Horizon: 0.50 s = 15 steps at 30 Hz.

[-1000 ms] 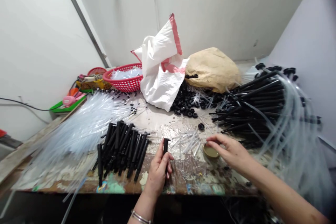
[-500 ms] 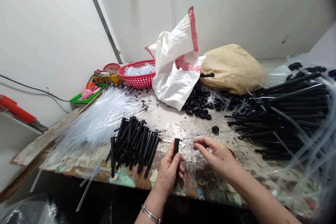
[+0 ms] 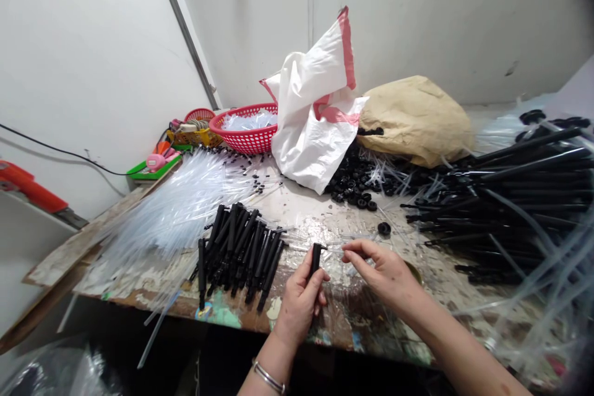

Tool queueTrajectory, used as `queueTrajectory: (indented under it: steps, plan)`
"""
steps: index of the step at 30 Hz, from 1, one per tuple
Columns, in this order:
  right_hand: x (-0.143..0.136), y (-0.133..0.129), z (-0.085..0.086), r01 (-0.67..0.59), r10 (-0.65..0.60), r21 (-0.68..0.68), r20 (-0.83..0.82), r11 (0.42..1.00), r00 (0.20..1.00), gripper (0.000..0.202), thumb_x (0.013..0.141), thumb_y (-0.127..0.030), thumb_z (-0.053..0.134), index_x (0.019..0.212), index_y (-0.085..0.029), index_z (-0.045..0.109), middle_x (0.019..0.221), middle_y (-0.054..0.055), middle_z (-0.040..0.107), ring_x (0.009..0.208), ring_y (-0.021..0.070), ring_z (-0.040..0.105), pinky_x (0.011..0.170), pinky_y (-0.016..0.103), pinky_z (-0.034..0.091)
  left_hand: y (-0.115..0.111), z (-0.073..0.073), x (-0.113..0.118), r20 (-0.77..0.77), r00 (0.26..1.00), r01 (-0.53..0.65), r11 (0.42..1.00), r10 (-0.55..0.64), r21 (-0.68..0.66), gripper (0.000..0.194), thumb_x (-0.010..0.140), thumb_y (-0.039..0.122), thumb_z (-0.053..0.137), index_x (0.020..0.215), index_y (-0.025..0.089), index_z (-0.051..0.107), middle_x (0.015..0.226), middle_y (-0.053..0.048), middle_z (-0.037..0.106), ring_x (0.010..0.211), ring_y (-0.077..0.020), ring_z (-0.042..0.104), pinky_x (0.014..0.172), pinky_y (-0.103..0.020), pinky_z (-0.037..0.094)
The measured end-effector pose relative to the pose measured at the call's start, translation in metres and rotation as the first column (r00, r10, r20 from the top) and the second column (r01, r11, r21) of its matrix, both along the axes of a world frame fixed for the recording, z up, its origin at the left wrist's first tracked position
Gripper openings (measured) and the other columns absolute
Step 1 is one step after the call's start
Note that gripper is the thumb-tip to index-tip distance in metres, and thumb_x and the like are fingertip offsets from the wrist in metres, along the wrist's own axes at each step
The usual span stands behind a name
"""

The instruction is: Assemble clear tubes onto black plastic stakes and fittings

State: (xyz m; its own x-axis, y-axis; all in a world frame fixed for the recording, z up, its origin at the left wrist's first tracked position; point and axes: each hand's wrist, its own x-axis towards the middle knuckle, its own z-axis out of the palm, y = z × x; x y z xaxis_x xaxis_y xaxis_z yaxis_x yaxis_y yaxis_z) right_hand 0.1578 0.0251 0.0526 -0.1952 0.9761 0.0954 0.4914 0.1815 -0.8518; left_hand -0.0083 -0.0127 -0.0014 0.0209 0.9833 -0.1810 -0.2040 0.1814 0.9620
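a worn, paint-stained table [image 3: 301, 218] spans the scene. a wide fan of clear tubes [image 3: 158, 216] covers its left part, and a heap of long black stems [image 3: 520, 210] fills the right end. a white sack [image 3: 315, 117] with red bands slumps at the back, beside a rounded brown bag [image 3: 413, 117]; what either one contains is hidden. left of the sack, a red perforated basket [image 3: 245, 142] holds pale, clear pieces. the left hand [image 3: 297, 300] is closed around one black tube [image 3: 316, 260], gripped near upright at the front of the table, its top rising past the thumb. the right hand [image 3: 390, 272] faces it just to the right, thumb and forefinger pinched on a fine clear strand [image 3: 336, 250], too thin to trace fully. a stack of similar black tubes [image 3: 241, 253] lies left of the left hand. farther back, a yellow basket [image 3: 199, 136] holds mixed items, and a green tray [image 3: 140, 172] carries a pink object [image 3: 156, 163]. a small cup [image 3: 413, 271] is mostly hidden behind the right hand. a lone black cap [image 3: 383, 229] sits beyond it.
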Motion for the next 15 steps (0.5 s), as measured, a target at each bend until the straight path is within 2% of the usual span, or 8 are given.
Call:
queueTrajectory:
  steps: [4, 9, 15]
  plan:
    - [-0.001, 0.001, -0.003, -0.039, 0.035, 0.049, 0.071, 0.998, 0.997, 0.024, 0.084, -0.034, 0.043, 0.088, -0.02, 0.061, 0.079, 0.003, 0.067, 0.074, 0.0166, 0.062, 0.068, 0.028, 0.046, 0.0, -0.001, -0.001, -0.018, 1.0, 0.009, 1.0, -0.009, 0.009, 0.057, 0.081, 0.038, 0.056, 0.134, 0.025, 0.039, 0.074, 0.001, 0.056, 0.042, -0.0028, 0.038, 0.035, -0.014, 0.031]
    - [-0.004, 0.003, -0.014, -0.143, 0.091, 0.221, 0.23, 0.965, 0.969, 0.025, 0.088, -0.029, 0.039, 0.092, -0.018, 0.061, 0.088, 0.008, 0.066, 0.084, 0.0201, 0.059, 0.077, 0.034, 0.045, 0.0, 0.0, -0.001, -0.01, 1.0, 0.018, 1.0, -0.018, 0.006, 0.06, 0.079, 0.04, 0.058, 0.134, 0.024, 0.04, 0.065, 0.004, 0.048, 0.04, -0.0033, 0.035, 0.035, -0.015, 0.029]
    - [-0.007, 0.003, -0.016, -0.172, 0.096, 0.226, 0.313, 0.959, 0.945, 0.027, 0.089, -0.028, 0.036, 0.09, -0.019, 0.062, 0.089, 0.008, 0.066, 0.084, 0.0204, 0.058, 0.077, 0.033, 0.044, 0.0, 0.002, -0.002, 0.007, 0.999, 0.039, 0.999, -0.039, -0.002, 0.063, 0.079, 0.041, 0.057, 0.136, 0.023, 0.037, 0.06, 0.006, 0.042, 0.04, -0.0033, 0.031, 0.036, -0.016, 0.026]
